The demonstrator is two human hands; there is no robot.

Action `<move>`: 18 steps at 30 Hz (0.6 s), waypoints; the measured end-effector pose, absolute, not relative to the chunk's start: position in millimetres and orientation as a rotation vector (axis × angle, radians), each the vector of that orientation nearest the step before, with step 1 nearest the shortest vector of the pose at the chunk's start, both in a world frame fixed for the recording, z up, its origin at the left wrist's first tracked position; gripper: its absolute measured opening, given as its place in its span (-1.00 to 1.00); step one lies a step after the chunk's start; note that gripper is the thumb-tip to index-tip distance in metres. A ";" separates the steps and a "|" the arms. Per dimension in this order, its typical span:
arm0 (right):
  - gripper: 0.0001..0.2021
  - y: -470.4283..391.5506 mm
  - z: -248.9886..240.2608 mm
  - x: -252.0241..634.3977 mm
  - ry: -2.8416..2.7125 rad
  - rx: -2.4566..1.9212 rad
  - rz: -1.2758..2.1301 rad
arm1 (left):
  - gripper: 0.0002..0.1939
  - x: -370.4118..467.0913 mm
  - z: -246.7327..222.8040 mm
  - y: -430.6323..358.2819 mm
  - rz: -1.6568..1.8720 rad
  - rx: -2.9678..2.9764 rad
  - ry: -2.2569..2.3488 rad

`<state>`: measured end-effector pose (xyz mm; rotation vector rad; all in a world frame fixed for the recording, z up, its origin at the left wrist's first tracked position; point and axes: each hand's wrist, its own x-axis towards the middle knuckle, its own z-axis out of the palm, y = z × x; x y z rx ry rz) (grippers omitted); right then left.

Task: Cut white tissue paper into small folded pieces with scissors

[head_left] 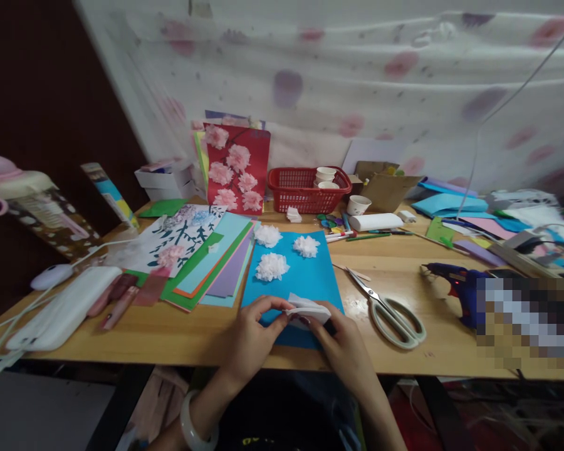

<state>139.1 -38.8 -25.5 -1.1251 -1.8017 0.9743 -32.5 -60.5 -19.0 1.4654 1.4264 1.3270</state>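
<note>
Between my two hands is a small stack of folded white paper (310, 309), held above the lower part of a blue sheet (305, 279). My left hand (256, 329) pinches its left end between thumb and fingers. On the right end, my right hand (341, 335) grips it with the thumb in front. Three fluffy white paper flowers, one of them the lower left flower (271, 267), lie on the upper part of the blue sheet. Scissors (390, 313) with pale handles lie slightly spread on the table to the right of my right hand.
Coloured sheets (216, 269) spread left of the blue sheet. Behind stand a red card with pink flowers (239, 169) and a red basket (308, 191) with paper cups. A glue gun (455, 282) lies at right, a white power strip (66, 307) at left.
</note>
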 end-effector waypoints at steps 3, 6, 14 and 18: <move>-0.82 -40.3 -24.3 139.9 -1.793 -1.097 1.030 | -0.92 -34.1 -20.5 -59.2 1.314 1.477 1.381; -0.82 -40.8 -23.6 139.8 -1.783 -1.065 1.078 | -0.91 -34.4 -21.7 -58.2 1.357 1.536 1.316; -0.83 -39.9 -25.2 141.7 -1.797 -1.030 1.108 | -0.87 -34.3 -22.3 -56.7 1.365 1.551 1.225; -0.84 -40.1 -23.7 142.7 -1.837 -0.981 1.157 | -0.86 -33.5 -19.8 -57.3 1.321 1.552 1.200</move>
